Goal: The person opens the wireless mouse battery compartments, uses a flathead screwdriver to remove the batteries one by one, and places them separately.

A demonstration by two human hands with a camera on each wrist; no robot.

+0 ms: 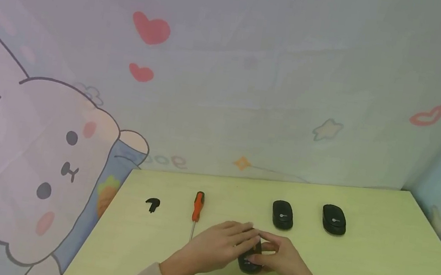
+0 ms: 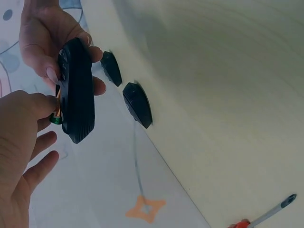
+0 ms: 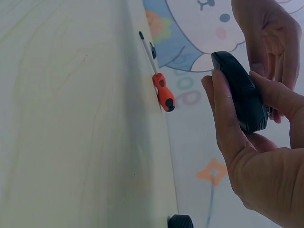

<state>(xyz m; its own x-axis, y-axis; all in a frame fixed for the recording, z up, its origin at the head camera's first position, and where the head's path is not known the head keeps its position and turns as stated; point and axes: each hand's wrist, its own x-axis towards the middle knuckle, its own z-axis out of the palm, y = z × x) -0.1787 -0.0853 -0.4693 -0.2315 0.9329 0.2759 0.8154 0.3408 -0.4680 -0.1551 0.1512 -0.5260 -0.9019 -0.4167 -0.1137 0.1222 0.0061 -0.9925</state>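
My right hand (image 1: 287,264) grips a black computer mouse (image 1: 248,267) between thumb and fingers, raised above the table in both wrist views. From the other side, my left hand (image 1: 217,247) reaches over the mouse. In the left wrist view its thumb and a finger pinch a small battery (image 2: 56,118), green at the end with an orange band, right at the underside of the mouse. Its other fingers spread loosely away. Most of the battery is hidden behind the thumb and the mouse body.
Two more black mice (image 1: 282,215) (image 1: 334,219) stand at the back right of the pale table (image 1: 375,272). A screwdriver with an orange handle (image 1: 198,207) lies left of my hands. Farther left is a small black curved cover piece (image 1: 153,204). A printed cloth (image 1: 252,90) hangs behind the table.
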